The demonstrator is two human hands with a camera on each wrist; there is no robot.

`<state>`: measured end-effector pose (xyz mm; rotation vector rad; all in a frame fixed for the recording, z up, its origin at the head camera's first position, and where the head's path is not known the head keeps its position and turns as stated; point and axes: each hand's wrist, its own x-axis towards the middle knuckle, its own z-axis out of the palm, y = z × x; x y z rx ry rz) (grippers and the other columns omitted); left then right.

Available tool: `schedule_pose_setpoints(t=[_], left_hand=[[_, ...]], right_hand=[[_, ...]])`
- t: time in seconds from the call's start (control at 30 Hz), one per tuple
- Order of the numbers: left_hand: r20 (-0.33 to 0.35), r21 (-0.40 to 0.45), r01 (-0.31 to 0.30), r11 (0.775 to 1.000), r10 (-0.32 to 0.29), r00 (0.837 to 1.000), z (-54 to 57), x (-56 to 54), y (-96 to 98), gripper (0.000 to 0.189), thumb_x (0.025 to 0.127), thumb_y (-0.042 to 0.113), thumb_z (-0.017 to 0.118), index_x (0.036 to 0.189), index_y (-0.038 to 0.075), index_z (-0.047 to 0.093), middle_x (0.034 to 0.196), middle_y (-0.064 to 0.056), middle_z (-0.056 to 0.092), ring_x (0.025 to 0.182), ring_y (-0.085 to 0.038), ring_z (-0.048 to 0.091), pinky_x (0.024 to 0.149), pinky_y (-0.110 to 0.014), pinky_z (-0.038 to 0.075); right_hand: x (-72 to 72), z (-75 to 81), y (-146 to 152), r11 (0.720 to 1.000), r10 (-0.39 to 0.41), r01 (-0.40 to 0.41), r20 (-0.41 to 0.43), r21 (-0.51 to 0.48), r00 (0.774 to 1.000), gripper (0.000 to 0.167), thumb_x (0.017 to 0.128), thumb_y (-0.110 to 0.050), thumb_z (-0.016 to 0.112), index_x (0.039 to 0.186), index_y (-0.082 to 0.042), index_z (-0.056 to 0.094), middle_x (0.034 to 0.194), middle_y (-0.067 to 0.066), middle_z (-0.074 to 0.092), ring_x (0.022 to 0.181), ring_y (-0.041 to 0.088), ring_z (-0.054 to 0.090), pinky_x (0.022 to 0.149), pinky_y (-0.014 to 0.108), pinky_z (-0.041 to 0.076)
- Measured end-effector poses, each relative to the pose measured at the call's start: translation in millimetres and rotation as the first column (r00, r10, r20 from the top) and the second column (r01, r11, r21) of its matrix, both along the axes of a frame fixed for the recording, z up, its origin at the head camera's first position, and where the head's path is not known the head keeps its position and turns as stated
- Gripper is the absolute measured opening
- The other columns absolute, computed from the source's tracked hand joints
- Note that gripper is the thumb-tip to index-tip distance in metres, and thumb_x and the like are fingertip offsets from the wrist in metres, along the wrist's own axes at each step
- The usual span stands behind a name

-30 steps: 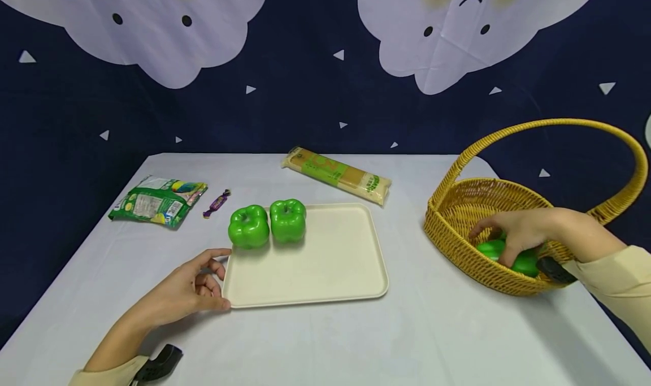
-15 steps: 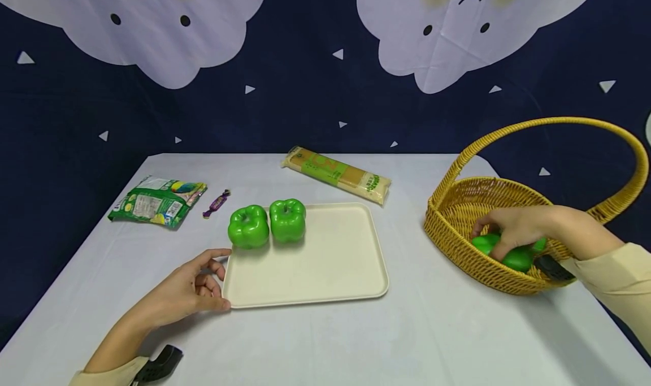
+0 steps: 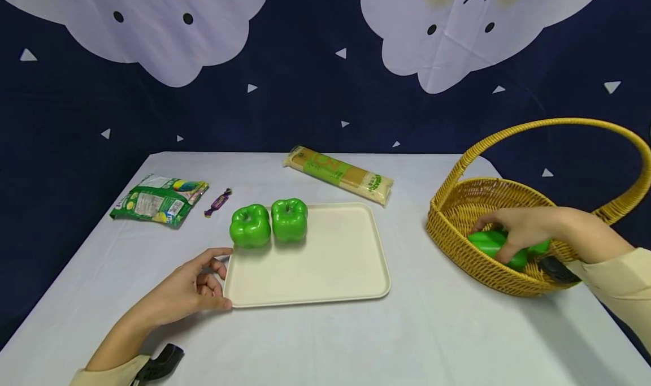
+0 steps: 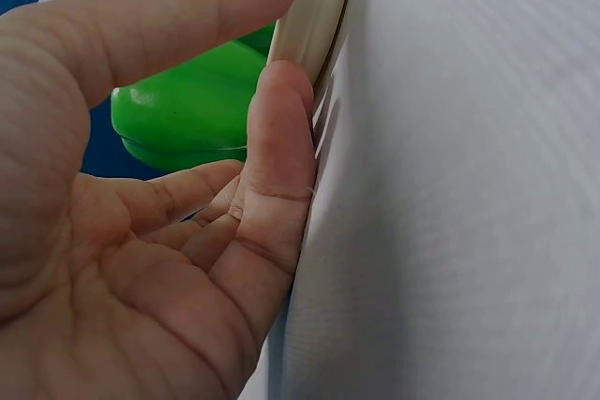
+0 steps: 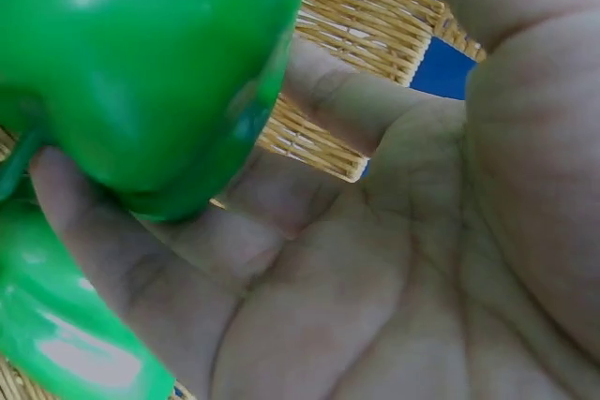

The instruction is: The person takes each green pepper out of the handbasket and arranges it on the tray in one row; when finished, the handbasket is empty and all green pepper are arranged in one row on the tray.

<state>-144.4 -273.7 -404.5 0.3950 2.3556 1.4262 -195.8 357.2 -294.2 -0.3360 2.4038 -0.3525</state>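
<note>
My right hand reaches into the yellow wicker basket, fingers and thumb curled around a green bell pepper. In the right wrist view this bell pepper lies against the fingers, with a second green bell pepper below it. At the left edge of the cream tray, thumb and index fingertips of my left hand touch the rim, spread apart; its other fingers are loosely bent. One green bell pepper and another bell pepper stand side by side at the tray's back left corner.
A green snack bag and a purple wrapped candy lie at the back left of the white table. Behind the tray is a long pack of noodles. The basket's tall handle arches over its opening.
Inside the basket, the pepper under my right hand has shifted slightly left, with the thumb moving along with it. The left hand and tray stay where they were.
</note>
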Motion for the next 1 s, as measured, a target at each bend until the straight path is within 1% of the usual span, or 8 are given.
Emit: schedule_pose_setpoints(t=[0.1, 0.27, 0.37, 0.53, 0.7, 0.83, 1.0], left_hand=[[-0.008, -0.006, 0.002, 1.000, -0.002, 1.000, 0.1, -0.4, 0.1, 0.104, 0.075, 0.004, 0.095, 0.159, -0.005, 0.035, 0.117, -0.019, 0.053, 0.082, -0.014, 0.064, 0.064, -0.025, 0.054], [-0.014, -0.008, 0.004, 1.000, -0.004, 1.000, 0.2, -0.4, -0.2, 0.104, 0.075, 0.004, 0.095, 0.159, -0.005, 0.035, 0.117, -0.019, 0.053, 0.081, -0.013, 0.064, 0.064, -0.025, 0.054], [-0.016, -0.012, 0.004, 1.000, -0.004, 1.000, -0.1, -0.3, -0.4, 0.103, 0.075, 0.005, 0.095, 0.159, -0.005, 0.035, 0.117, -0.019, 0.054, 0.081, -0.013, 0.064, 0.064, -0.025, 0.054], [-0.022, -0.016, 0.004, 1.000, -0.004, 1.000, -0.8, -0.4, -0.5, 0.104, 0.075, 0.005, 0.095, 0.159, -0.005, 0.035, 0.117, -0.018, 0.054, 0.081, -0.013, 0.064, 0.064, -0.025, 0.054], [-0.019, -0.012, 0.007, 1.000, -0.007, 1.000, -1.6, -0.7, -1.0, 0.104, 0.076, 0.006, 0.095, 0.160, -0.004, 0.035, 0.117, -0.018, 0.053, 0.081, -0.013, 0.064, 0.063, -0.025, 0.053], [-0.021, -0.011, 0.007, 1.000, -0.007, 1.000, -1.9, -0.8, -1.2, 0.104, 0.076, 0.006, 0.095, 0.159, -0.004, 0.035, 0.117, -0.018, 0.053, 0.080, -0.013, 0.064, 0.063, -0.025, 0.053], [-0.021, -0.012, 0.005, 1.000, -0.005, 1.000, -1.8, -0.7, -1.2, 0.104, 0.076, 0.006, 0.095, 0.159, -0.004, 0.036, 0.117, -0.018, 0.053, 0.080, -0.013, 0.064, 0.063, -0.025, 0.054]], right_hand=[[4.9, 2.6, 3, 1.000, -0.017, 0.017, 0.016, -0.008, 1.000, 0.079, 0.077, -0.013, 0.086, 0.148, -0.001, 0.053, 0.110, 0.008, 0.056, 0.095, 0.020, 0.050, 0.073, 0.029, 0.048], [9.3, 3.0, 9, 0.999, -0.026, 0.027, 0.035, -0.041, 0.999, 0.085, 0.077, -0.011, 0.085, 0.152, 0.001, 0.047, 0.116, 0.011, 0.057, 0.097, 0.021, 0.051, 0.074, 0.027, 0.048], [11.1, 1.6, 12, 0.998, -0.034, 0.036, 0.039, -0.059, 0.999, 0.088, 0.075, -0.011, 0.086, 0.153, 0.001, 0.046, 0.121, 0.013, 0.057, 0.100, 0.022, 0.052, 0.076, 0.027, 0.049], [13.5, -1.6, 19, 0.996, -0.042, 0.045, 0.035, -0.082, 0.998, 0.092, 0.072, -0.010, 0.088, 0.153, 0.001, 0.045, 0.120, 0.012, 0.055, 0.101, 0.022, 0.051, 0.076, 0.026, 0.049], [15.2, -5.1, 23, 0.995, -0.050, 0.051, 0.015, -0.085, 0.999, 0.084, 0.071, -0.009, 0.088, 0.144, 0.001, 0.049, 0.116, 0.010, 0.057, 0.098, 0.021, 0.051, 0.074, 0.026, 0.048], [15.6, -7.3, 24, 0.993, -0.064, 0.064, 0.006, -0.103, 0.998, 0.076, 0.072, -0.009, 0.086, 0.139, 0.003, 0.050, 0.114, 0.010, 0.059, 0.097, 0.021, 0.052, 0.074, 0.025, 0.048], [16.1, -6.6, 24, 0.990, -0.064, 0.061, -0.021, -0.131, 0.998, 0.073, 0.081, -0.016, 0.084, 0.141, 0.005, 0.048, 0.115, 0.009, 0.060, 0.097, 0.020, 0.054, 0.073, 0.025, 0.050]])
